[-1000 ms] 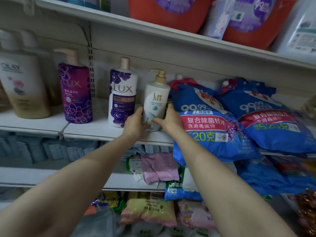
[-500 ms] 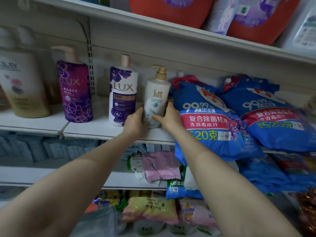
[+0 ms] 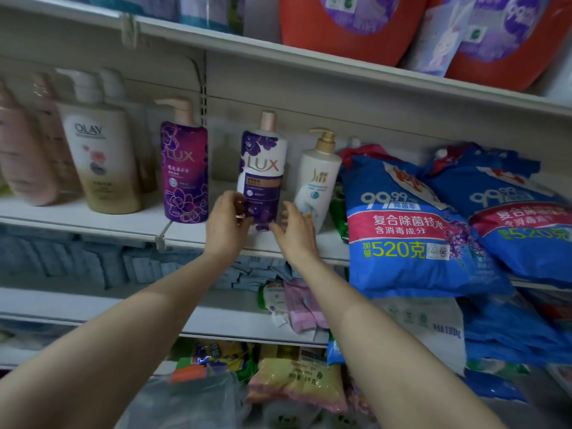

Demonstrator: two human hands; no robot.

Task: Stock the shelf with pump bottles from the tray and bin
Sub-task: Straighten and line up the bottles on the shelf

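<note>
**Hands shifted from Sleek bottle to white-and-purple Lux bottle**

Since the earlier frames, both hands were moved left, off the white Sleek pump bottle (image 3: 315,187), which was left standing on the shelf (image 3: 93,218) just beside the blue detergent bags (image 3: 411,218). The left hand (image 3: 227,224) was now placed against the lower left side of the white-and-purple Lux bottle (image 3: 263,171), fingers curled at its base; whether it was actually gripped could not be told because of blur. The right hand (image 3: 294,230) was held spread and relaxed, near the bottle's lower right, apparently not yet touching.

The Lux bottle was seen upright, mid-shelf, between the magenta Lux bottle (image 3: 184,171) and the Sleek bottle. An Olay bottle (image 3: 99,162) was noted further left. The tray and bin were not identified in view.

Handling judged: full rigid plastic, probably heavy, with a glossy, likely slippery label. The pump neck was considered a weak point; the bottle should be held low on the body from both sides and slid rather than tipped.
</note>
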